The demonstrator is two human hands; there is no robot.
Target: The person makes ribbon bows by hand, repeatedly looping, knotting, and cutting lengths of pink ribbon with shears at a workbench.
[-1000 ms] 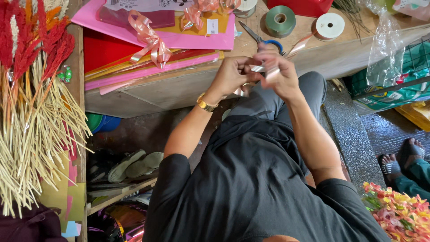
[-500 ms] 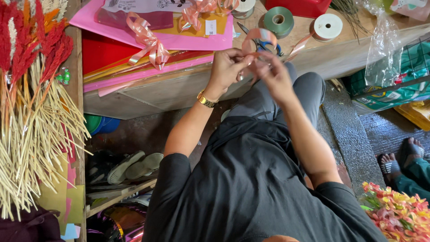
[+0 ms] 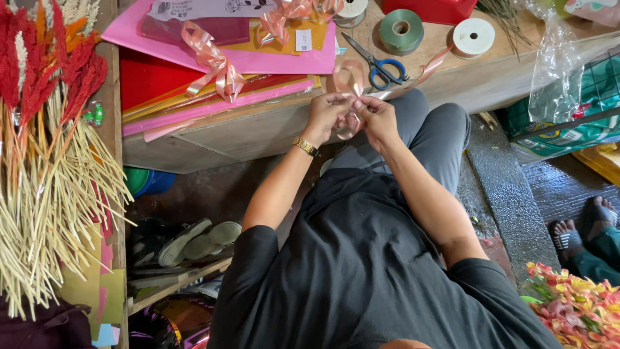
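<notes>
My left hand (image 3: 327,115) and my right hand (image 3: 376,115) meet in front of me, both pinching a pink satin ribbon (image 3: 349,79) looped into a bow shape. The loops rise just above my fingers, at the edge of the low wooden table (image 3: 258,132). A gold watch sits on my left wrist. A strand of the ribbon trails right toward a white spool (image 3: 473,37). Blue-handled scissors (image 3: 378,63) lie on the table just beyond my hands.
Pink, red and yellow paper sheets (image 3: 213,71) with finished pink bows (image 3: 213,61) cover the table's left. A green ribbon roll (image 3: 401,30) sits behind the scissors. Dried red and straw stems (image 3: 45,155) stand left. Another person's sandalled feet (image 3: 581,236) and artificial flowers (image 3: 581,304) lie right.
Both hands stayed together at the table edge, working the ribbon. The ribbon now stands in fuller loops above my fingers.
</notes>
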